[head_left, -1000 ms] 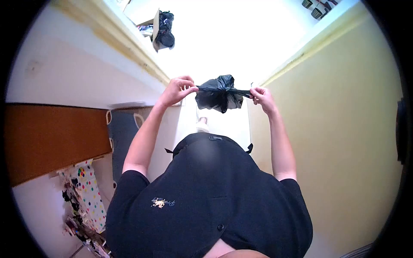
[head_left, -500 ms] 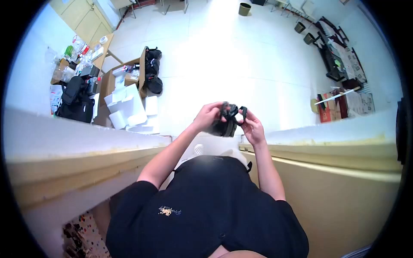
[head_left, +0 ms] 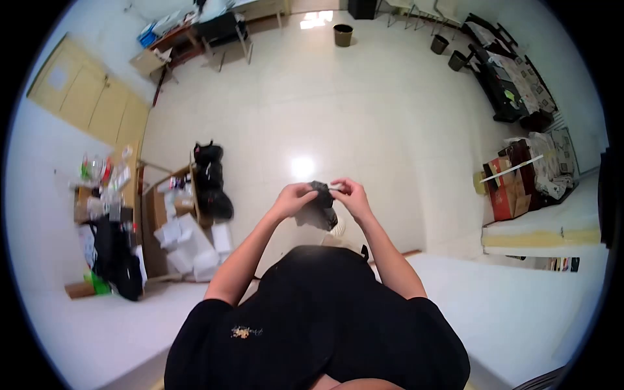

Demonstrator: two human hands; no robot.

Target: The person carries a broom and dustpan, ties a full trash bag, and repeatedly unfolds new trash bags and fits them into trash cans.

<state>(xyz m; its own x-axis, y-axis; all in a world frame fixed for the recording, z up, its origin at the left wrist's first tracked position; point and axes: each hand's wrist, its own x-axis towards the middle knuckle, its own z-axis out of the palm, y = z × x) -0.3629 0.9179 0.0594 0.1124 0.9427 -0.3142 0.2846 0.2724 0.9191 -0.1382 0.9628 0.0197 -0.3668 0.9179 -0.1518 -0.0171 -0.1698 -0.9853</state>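
Observation:
A black plastic bag [head_left: 318, 213] hangs in front of my body, its upper part bunched between my hands. My left hand [head_left: 296, 197] pinches the bunched top from the left side. On the right, my right hand [head_left: 351, 197] has its fingers pressed together at the bag's top edge. The bag's lower part hangs below both hands, above the floor and near a light-coloured shoe [head_left: 338, 226]. What lies inside the bag is hidden.
At left stand an open cardboard box [head_left: 156, 214] with white foam pieces, several black bags [head_left: 210, 175] and a cluttered table [head_left: 133, 172]. Bins [head_left: 343, 36] stand farther off. A red box [head_left: 506, 195] and a dark sofa [head_left: 494, 84] are at right.
I have moved forward through the doorway into the room. My hands, at first wide apart stretching the bag's ends, have come close together, and the bag's top is now bunched.

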